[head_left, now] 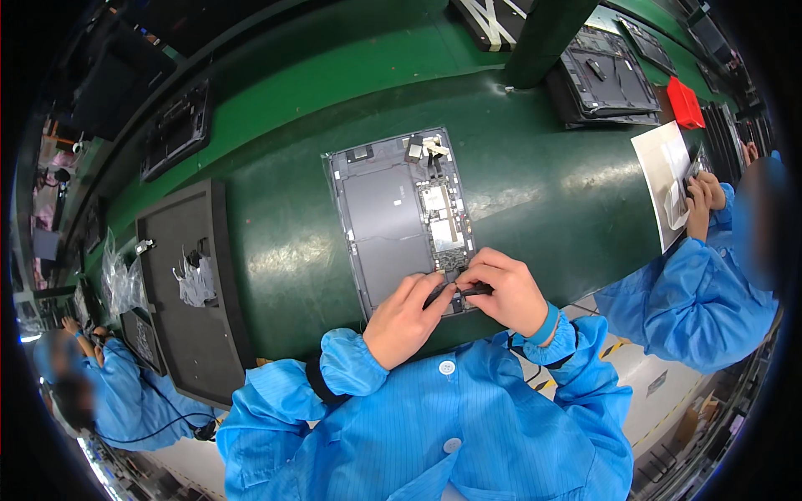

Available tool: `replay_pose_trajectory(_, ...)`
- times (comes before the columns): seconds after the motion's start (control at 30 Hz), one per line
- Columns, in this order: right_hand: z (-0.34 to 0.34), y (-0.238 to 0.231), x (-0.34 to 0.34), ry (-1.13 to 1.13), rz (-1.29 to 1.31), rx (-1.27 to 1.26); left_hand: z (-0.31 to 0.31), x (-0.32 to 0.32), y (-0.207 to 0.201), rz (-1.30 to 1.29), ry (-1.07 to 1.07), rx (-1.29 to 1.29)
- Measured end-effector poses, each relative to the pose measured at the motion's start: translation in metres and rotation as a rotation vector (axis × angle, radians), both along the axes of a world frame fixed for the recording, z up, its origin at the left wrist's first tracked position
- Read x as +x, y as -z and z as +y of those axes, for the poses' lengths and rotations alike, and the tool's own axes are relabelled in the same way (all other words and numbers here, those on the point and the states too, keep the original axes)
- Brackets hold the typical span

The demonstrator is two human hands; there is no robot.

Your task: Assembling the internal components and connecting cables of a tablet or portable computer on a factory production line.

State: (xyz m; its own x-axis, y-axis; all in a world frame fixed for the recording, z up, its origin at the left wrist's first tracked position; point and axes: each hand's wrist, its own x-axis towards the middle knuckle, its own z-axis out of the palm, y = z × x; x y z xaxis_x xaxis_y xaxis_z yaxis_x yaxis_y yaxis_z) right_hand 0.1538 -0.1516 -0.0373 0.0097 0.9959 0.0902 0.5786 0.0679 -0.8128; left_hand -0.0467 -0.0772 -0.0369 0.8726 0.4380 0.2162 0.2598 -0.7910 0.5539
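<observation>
On the smooth green desk (543, 188) lies a flat, rectangular, dark grey device casing (380, 213). At its near right end, my left hand (403, 321) and right hand (511, 296) both pinch a thin black part (479, 290); whether one piece, I cannot tell.

The flat rectangular device shell (376, 217) was dark grey, its long circuit strip (438, 200) silver and black. The smooth worktop (551, 238) was deep green, the cloth smock (368, 442) bright blue with fine stripes (its 2 round buttons (447, 366) white), the narrow wristband (548, 324) teal.
</observation>
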Motion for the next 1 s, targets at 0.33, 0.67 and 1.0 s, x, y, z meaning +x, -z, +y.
replay_pose_trajectory(0.33, 0.002, -0.005, -0.008, 0.1, 0.1, -0.068, -0.005, 0.0, -0.001, 0.057, -0.022, 0.049)
replay_pose_trajectory(0.67, -0.006, -0.005, -0.003, 0.35, 0.13, -0.014, -0.003, 0.005, 0.002, 0.038, -0.054, 0.01)
replay_pose_trajectory(1.0, -0.011, 0.003, 0.001, 0.367, 0.06, -0.014, 0.008, 0.018, -0.009, 0.11, 0.006, 0.0)
